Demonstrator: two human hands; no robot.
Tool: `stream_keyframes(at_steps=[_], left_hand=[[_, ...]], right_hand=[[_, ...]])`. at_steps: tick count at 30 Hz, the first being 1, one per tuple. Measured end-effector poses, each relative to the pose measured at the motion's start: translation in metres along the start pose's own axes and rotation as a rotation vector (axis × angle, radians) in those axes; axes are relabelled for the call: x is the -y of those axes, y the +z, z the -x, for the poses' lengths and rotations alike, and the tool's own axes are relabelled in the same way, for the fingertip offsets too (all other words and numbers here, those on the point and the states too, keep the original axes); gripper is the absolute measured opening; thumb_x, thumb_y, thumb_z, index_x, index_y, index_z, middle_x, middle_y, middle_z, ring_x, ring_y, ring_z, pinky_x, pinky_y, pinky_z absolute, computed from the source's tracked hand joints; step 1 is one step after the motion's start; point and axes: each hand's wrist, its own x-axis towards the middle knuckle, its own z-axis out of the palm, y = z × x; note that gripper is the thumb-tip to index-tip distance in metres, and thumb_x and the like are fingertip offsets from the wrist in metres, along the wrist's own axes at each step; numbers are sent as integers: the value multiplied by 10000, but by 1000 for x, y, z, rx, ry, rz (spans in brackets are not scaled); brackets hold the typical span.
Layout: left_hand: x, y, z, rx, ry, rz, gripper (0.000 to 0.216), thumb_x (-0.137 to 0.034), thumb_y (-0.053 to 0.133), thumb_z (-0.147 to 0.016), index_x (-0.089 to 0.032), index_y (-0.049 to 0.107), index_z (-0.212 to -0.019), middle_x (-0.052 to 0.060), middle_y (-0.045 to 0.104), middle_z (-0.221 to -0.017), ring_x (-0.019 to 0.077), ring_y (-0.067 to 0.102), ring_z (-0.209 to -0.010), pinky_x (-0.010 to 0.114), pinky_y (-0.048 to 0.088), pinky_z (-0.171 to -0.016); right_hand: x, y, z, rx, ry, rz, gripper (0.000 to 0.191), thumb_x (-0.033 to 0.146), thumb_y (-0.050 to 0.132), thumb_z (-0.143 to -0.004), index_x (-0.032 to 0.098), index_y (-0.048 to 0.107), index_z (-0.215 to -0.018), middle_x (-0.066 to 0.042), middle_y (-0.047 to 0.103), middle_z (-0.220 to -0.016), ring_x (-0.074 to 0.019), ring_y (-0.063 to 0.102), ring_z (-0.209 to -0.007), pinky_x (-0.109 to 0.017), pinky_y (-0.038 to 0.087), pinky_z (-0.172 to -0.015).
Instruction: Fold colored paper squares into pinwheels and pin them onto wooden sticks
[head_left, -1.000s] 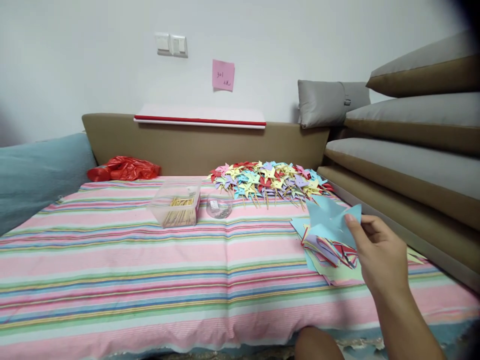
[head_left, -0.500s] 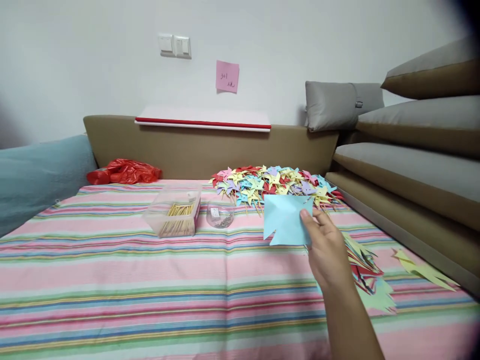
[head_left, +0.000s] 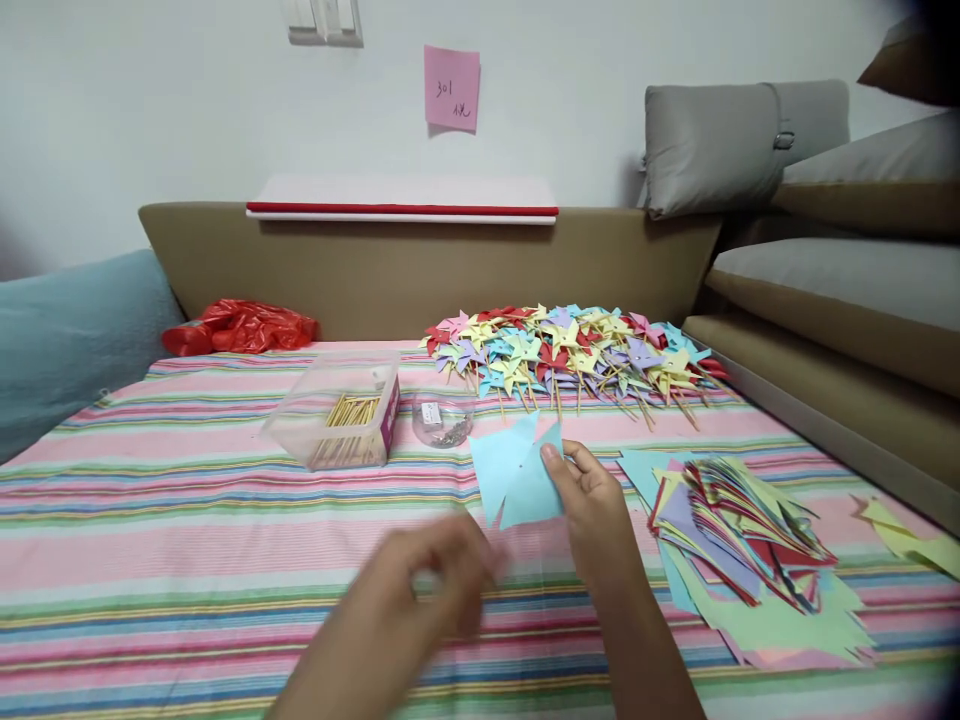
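My right hand (head_left: pixel 592 510) pinches a light blue cut paper square (head_left: pixel 516 472) by its right edge and holds it just above the striped cloth (head_left: pixel 187 520). My left hand (head_left: pixel 431 580) is low in front, blurred by motion, its fingers curled and near the paper's lower left. To the right lies a stack of cut coloured paper sheets (head_left: pixel 739 535). Behind it spreads a heap of finished paper pinwheels on sticks (head_left: pixel 570 350).
A clear plastic box of wooden sticks (head_left: pixel 341 420) and a small clear tub of pins (head_left: pixel 442 420) stand left of the paper. A red plastic bag (head_left: pixel 240 325) lies at the back left. Sofa cushions (head_left: pixel 847 290) line the right side. A loose yellow-green sheet (head_left: pixel 911 530) lies far right.
My right hand has carried the blue paper from the stack leftward to the middle. My left hand has come into view from below. The camera has tilted down.
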Motion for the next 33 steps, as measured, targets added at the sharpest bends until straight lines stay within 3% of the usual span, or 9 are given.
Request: stream_keyframes(at_steps=[3,7,10,13,17,21,25,29,33], left_hand=[[9,-3,-39,-124,-103,273,427,-607,568,-906,-214,733,-940,72,757,-982,254,689,-956,368,523,-898],[34,23,-49,-48,-241,701,567,-607,678,-829,-181,701,-1202,132,759,-1119,297,703,-1009,382,532,-872],[46,37,-42,-110,-241,732,473,-474,786,-786,-169,728,-1144,109,778,-1053,273,709,-963,344,535,-846],[51,37,-36,-169,-250,683,365,-448,808,-768,-157,765,-985,88,789,-974,256,711,-898,335,544,-821],[50,26,-30,-212,-209,680,383,-460,788,-787,-166,776,-1033,82,794,-992,275,712,-948,357,546,-854],[51,20,-22,-326,-172,768,442,-443,736,-850,-187,727,-1210,83,774,-1121,278,680,-1100,387,500,-990],[51,20,-15,-334,-102,881,469,-408,716,-880,-215,669,-1305,86,726,-1257,259,641,-1192,402,445,-1078],[45,22,-12,-338,-98,941,447,-432,719,-874,-196,696,-1253,98,738,-1223,267,657,-1163,414,462,-1065],[38,25,-13,-379,-150,998,469,-448,763,-827,-154,721,-1189,121,765,-1129,289,697,-1082,436,519,-1000]], right_hand=[[-2,3,1,52,-38,47,309,533,768,-784,242,703,-865,10,703,-727,-164,582,-633,-268,461,-590],[-4,7,6,225,12,154,277,495,752,-817,224,732,-868,0,665,-703,-150,551,-638,-258,422,-578],[-10,8,7,343,30,259,262,468,759,-818,207,742,-825,-4,626,-709,-135,518,-635,-257,396,-566],[-19,9,7,353,-3,325,267,462,758,-820,197,735,-815,-18,629,-769,-143,535,-689,-268,428,-612],[-24,10,10,326,55,323,397,498,753,-821,218,686,-1095,-24,634,-834,-173,593,-758,-301,501,-679],[-21,16,21,468,-158,474,713,418,813,-791,379,481,-1421,-60,600,-1261,-239,606,-1121,-404,512,-952],[-24,25,31,505,-379,683,380,398,778,-827,399,693,-1198,-29,329,-1571,-303,418,-1387,-476,399,-1112],[-32,30,33,459,-443,675,102,388,722,-875,344,789,-938,-36,377,-1547,-303,487,-1314,-465,454,-1035],[-34,30,32,415,-418,665,145,401,686,-900,313,791,-852,-55,437,-1507,-313,458,-1357,-488,398,-1088]])
